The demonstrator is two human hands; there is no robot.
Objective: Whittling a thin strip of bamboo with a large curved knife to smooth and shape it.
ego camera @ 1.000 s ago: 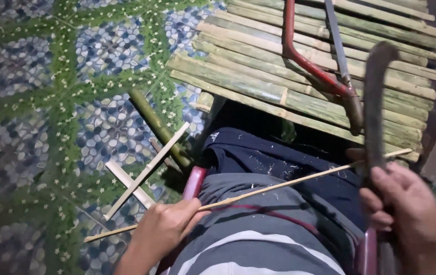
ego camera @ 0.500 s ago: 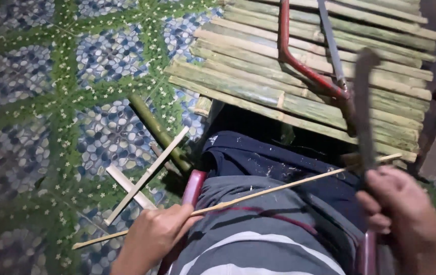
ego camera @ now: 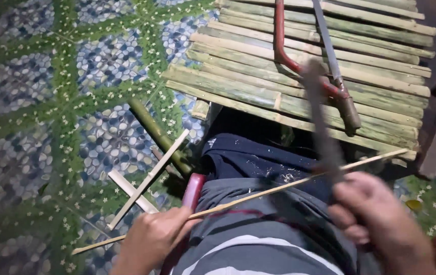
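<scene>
A: Holding what, exactly?

B: The left hand (ego camera: pixel 153 238) has its fingers pinched on a thin bamboo strip (ego camera: pixel 258 195) lying across the lap; the right hand (ego camera: pixel 375 221) is closed round a blurred curved knife (ego camera: pixel 320 122).

A: How will it handle?

B: Light, springy, likely splintery; best gripped near the cut. Its long axis climbs from lower left to upper right.

Thin pale bamboo strip (ego camera: pixel 258 196) slants across lap, blurred dark blade (ego camera: pixel 320 127) resting upon it.

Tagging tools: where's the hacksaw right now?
Head view, upper right: the red-framed hacksaw lies on the bamboo slat platform, beyond the blurred blade in the right hand.
</scene>
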